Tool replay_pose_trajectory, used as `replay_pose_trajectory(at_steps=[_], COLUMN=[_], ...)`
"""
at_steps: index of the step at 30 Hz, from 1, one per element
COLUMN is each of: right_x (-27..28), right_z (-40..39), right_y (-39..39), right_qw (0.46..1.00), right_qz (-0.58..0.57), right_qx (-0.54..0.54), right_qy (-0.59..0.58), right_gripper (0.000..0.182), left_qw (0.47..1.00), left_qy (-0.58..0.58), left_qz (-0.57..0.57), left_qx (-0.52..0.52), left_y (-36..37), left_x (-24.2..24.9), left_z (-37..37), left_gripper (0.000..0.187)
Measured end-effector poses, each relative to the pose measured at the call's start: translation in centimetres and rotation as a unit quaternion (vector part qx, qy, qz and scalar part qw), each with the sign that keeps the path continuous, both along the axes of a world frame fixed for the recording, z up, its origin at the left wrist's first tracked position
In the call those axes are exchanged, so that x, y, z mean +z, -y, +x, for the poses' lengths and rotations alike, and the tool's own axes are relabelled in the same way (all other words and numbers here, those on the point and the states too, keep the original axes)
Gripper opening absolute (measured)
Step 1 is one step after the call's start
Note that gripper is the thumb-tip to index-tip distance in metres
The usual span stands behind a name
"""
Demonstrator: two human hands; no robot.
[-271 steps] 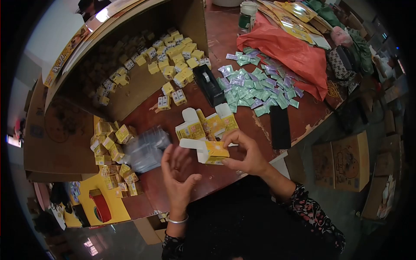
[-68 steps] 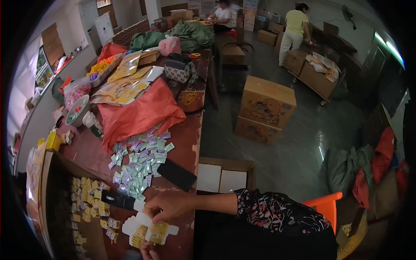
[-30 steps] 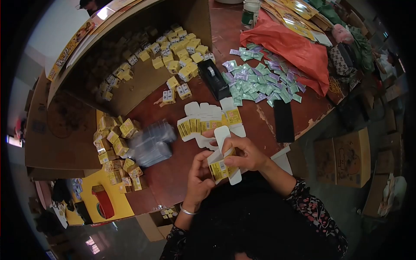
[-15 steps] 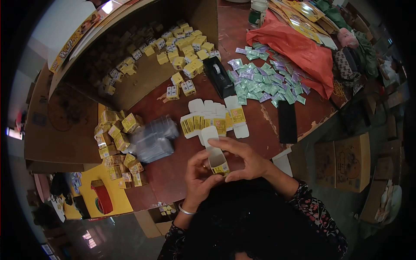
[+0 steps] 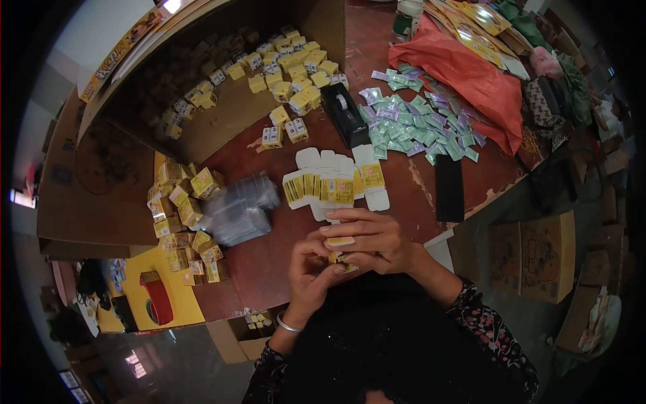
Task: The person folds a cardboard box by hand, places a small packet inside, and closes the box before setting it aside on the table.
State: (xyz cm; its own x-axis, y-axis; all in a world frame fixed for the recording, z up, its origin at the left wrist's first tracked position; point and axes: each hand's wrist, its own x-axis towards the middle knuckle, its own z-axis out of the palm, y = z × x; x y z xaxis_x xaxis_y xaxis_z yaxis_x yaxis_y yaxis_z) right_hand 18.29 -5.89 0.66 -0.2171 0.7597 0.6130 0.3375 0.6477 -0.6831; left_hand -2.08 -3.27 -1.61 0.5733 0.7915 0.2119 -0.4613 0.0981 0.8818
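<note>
Close to my body, a small yellow paper box (image 5: 340, 242) is held between both hands, mostly covered by fingers. My left hand (image 5: 311, 271) grips it from the left side, thumb near its lower end. Over its top lie the fingers of my right hand (image 5: 378, 244), with the thumb at the lower right. Just beyond the hands are flat, unfolded yellow and white box blanks (image 5: 335, 188) in an overlapping pile. To the left lies a stack of clear plastic pieces (image 5: 242, 212), beside a heap of yellow boxes (image 5: 190, 212).
A large cardboard carton (image 5: 202, 131) on its side holds many small yellow boxes. Beyond the blanks are a black tape dispenser (image 5: 344, 116), green and purple sachets (image 5: 417, 124), a red plastic bag (image 5: 464, 84) and a black oblong object (image 5: 449, 188) near the table's right edge.
The box's long white flap stood up with the inside showing; now it is folded down and my right fingers have moved over the top. The view has shifted slightly.
</note>
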Motion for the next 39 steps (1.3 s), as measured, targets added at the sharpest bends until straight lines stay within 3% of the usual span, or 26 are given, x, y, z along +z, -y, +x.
replay_pose_trajectory(at_steps=[4, 7, 10, 12, 25, 30, 39], right_x=[0.2, -0.2, 0.3, 0.2, 1.6, 0.6, -0.3], right_z=[-0.9, -0.5, -0.4, -0.4, -0.7, -0.3, 0.1], right_y=[0.9, 0.3, 0.5, 0.6, 1.1, 0.9, 0.3], right_qw=[0.989, 0.998, 0.991, 0.981, 0.898, 0.952, 0.992], right_qz=[-0.095, -0.046, -0.077, -0.136, -0.327, -0.223, -0.055], right_qx=[-0.043, -0.018, 0.012, 0.008, -0.021, 0.005, 0.01], right_qy=[-0.102, -0.049, -0.109, -0.14, -0.293, -0.208, -0.109], right_gripper=[0.038, 0.036, 0.032, 0.03, 0.012, 0.012, 0.014], left_qw=[1.0, 0.998, 0.998, 0.997, 0.997, 0.998, 0.997], left_qy=[0.011, -0.012, -0.042, -0.064, -0.068, -0.037, -0.067], left_qz=[-0.028, -0.054, -0.039, 0.0, -0.041, -0.045, 0.032], left_qx=[0.002, 0.007, 0.018, 0.032, -0.024, -0.015, -0.012], left_y=[-0.3, -0.3, -0.3, -0.3, -0.2, 0.0, -0.4], left_x=[0.7, 0.7, 0.6, 1.3, 1.0, 1.5, 0.3], left_z=[0.4, 0.2, -0.1, 0.3, 0.1, 0.3, -0.2], left_gripper=[0.034, 0.035, 0.035, 0.036, 0.038, 0.044, 0.028])
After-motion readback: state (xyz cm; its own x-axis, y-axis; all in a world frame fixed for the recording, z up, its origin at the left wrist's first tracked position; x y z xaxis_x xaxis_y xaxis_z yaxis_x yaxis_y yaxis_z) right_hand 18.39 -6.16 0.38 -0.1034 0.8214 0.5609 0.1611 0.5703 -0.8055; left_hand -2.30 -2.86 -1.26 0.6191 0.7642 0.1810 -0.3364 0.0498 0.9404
